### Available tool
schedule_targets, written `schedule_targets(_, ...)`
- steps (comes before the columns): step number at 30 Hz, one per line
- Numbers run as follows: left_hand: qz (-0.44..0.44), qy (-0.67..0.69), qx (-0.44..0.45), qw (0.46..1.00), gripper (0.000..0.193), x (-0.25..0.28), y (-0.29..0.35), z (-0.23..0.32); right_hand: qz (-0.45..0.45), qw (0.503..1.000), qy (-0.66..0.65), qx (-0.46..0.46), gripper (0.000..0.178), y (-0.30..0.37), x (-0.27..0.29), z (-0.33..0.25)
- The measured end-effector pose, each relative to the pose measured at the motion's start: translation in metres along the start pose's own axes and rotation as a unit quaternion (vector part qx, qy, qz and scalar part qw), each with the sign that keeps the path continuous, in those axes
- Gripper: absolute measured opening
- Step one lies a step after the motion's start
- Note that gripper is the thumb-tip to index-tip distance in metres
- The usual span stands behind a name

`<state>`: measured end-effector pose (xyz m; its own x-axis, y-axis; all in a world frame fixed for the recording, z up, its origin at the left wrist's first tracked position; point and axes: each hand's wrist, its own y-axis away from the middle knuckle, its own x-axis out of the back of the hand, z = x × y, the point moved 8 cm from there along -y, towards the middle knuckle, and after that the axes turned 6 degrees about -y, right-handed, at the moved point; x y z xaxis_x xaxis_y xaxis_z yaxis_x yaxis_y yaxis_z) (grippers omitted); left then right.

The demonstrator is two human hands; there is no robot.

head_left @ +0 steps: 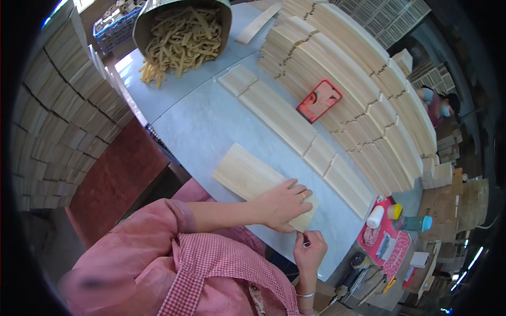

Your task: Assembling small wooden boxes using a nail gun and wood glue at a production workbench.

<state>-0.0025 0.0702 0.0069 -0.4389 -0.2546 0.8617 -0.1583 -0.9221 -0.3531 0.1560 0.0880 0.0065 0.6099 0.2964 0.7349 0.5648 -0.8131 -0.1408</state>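
A pale wooden board (245, 171) lies at a slant on the bluish-white tabletop (195, 124), close to its near edge. Across the right part of this board my left hand (287, 205) rests palm down, its fingers stretched over the wood and a ring on one of them. My right hand (310, 252) is closed at the board's near right end, thumb and fingers pinched around a small dark thing that I cannot make out. Just beyond the board, a row of similar flat boards (279, 118) lies end to end along the table.
Tall stacks of boards (337, 58) line the far side, with a red-cased phone (319, 101) leaning there. A container (226, 31) of wood strips lies far left, near a blue crate (113, 29). Bottles (375, 217) and tools stand right. Another person (437, 108) is beyond.
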Motion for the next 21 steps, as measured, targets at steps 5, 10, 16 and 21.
schedule_targets(5,-0.012,0.005,0.010,1.000,0.056,-0.003,-0.003,-0.003,-0.021,1.000,-0.009,0.001,0.004,-0.007,0.002,-0.001)
schedule_targets(10,-0.012,0.003,0.007,1.000,0.056,-0.003,-0.002,-0.004,-0.035,0.999,-0.005,-0.001,0.004,-0.011,0.002,-0.003)
schedule_targets(16,-0.010,-0.001,0.004,1.000,0.056,-0.002,-0.001,-0.003,-0.042,0.999,0.014,-0.001,0.006,-0.009,0.002,-0.005)
schedule_targets(21,-0.019,-0.010,0.004,1.000,0.056,-0.003,-0.001,-0.002,-0.033,0.999,0.015,0.003,0.006,-0.007,0.001,-0.006)
